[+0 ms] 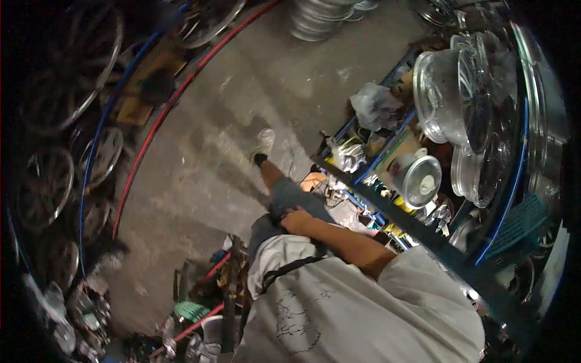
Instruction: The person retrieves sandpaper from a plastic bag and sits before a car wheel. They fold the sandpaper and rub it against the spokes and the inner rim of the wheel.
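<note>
My right hand (296,221) hangs low in front of my grey shorts (289,196), at thigh height. Its fingers look curled in, and whatever they may hold is hidden from this angle. The bare forearm reaches down from the sleeve of my light shirt (363,308), with a dark strap (290,266) crossing the shirt at the waist. One leg with a light shoe (265,140) is stretched forward on the concrete floor. My left hand does not appear.
On the right, a blue-edged metal rack (417,227) carries shiny wheel rims (433,97), a lidded bucket (422,181) and a plastic bag (375,106). Racked wheels (45,187) behind a red rail (175,97) line the left. Stacked rims (318,21) stand ahead on the floor (242,78).
</note>
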The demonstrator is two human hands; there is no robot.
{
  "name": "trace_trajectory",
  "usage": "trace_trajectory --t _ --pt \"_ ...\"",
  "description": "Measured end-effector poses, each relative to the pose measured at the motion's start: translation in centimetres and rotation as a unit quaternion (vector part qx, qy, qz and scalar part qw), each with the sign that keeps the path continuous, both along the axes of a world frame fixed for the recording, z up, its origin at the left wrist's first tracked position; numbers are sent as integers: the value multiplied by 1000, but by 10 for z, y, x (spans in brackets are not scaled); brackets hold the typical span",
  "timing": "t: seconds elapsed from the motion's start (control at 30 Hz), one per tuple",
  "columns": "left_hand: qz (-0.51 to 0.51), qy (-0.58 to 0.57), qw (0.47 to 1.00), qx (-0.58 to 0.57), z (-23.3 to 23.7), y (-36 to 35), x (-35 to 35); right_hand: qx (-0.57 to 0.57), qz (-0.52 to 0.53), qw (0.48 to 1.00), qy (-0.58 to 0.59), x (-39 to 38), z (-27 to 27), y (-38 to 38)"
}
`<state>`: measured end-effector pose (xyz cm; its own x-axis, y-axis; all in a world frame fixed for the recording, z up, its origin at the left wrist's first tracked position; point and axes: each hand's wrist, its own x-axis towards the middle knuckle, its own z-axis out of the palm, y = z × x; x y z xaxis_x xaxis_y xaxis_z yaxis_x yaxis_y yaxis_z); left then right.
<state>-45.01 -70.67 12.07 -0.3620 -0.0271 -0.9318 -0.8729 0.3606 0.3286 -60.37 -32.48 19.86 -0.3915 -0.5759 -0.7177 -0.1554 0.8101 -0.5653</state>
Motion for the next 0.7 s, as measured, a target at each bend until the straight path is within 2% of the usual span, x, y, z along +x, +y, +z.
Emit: trace_trajectory --t 0.1,0.23,0.3,0.47,0.53,0.6,0.67,0.7 --pt "23 11 1000 -7 -14 22 -119 -22 -7 996 -85 -84 -24 22" --pt "2 33 999 12 14 65 -317 -43 -66 990 -113 -110 -24 38" --pt "-51 45 997 34 42 107 -415 -53 -164 984 -52 -109 -16 57" --pt "-81 122 989 2 11 182 -564 -7 -293 951 99 -138 -5 82" --pt "-114 132 984 31 -10 228 -594 30 -471 881 30 -153 -1 102" --pt "-158 106 980 52 -31 284 -613 31 -622 781 -54 -165 9 153" --pt "-219 35 973 67 -55 340 -618 41 -791 607 56 -159 22 202" --pt "-284 17 954 91 -65 367 -619 113 -827 530 147 -144 15 219"
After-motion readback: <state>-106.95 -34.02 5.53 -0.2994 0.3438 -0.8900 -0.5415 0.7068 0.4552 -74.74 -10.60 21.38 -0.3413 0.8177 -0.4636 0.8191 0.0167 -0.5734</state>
